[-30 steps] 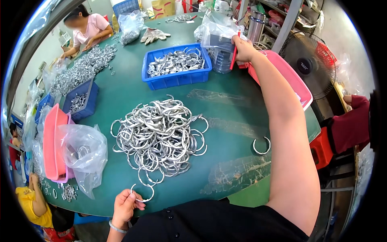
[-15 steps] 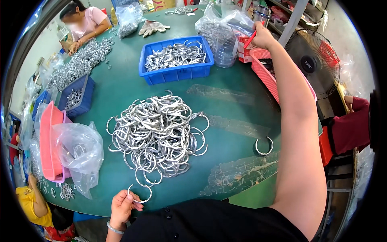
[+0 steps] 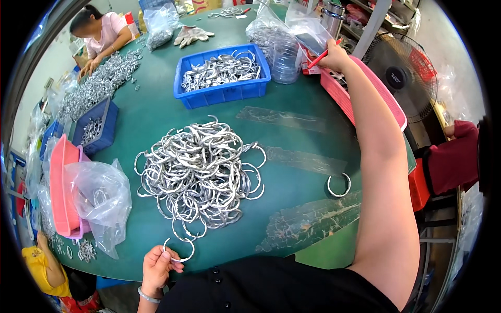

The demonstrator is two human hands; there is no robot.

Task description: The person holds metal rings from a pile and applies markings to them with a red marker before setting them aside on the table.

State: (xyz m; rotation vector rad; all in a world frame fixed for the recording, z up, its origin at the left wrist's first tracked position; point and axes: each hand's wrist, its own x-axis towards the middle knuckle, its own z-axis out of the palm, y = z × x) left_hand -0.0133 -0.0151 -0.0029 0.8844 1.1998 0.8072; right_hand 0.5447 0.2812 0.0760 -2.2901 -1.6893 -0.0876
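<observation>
At the table's near edge, my left hand (image 3: 158,265) pinches a silver open-ended bangle (image 3: 191,255) between thumb and fingers. My right arm stretches to the far right, where my right hand (image 3: 335,57) is closed around a slim red pen-like stick (image 3: 319,59). That hand is above the end of a pink basket (image 3: 386,101), close to a red-and-white box (image 3: 309,63) and a clear plastic bag (image 3: 300,23). A heap of silver bangles (image 3: 201,172) lies in front of me. One lone bangle (image 3: 348,183) rests apart, left of my right forearm.
Beyond the heap stands a blue bin (image 3: 224,95) of metal pieces, with a clear plastic jar (image 3: 285,62) beside it. Pink baskets (image 3: 65,188) and a plastic bag (image 3: 102,203) are at left. A fan (image 3: 399,78) stands right. A person in pink (image 3: 112,31) works far left.
My right hand has come slightly down and nearer the basket's end, and the red stick now slants lower left. My left hand still holds the bangle. The view has shifted slightly.
</observation>
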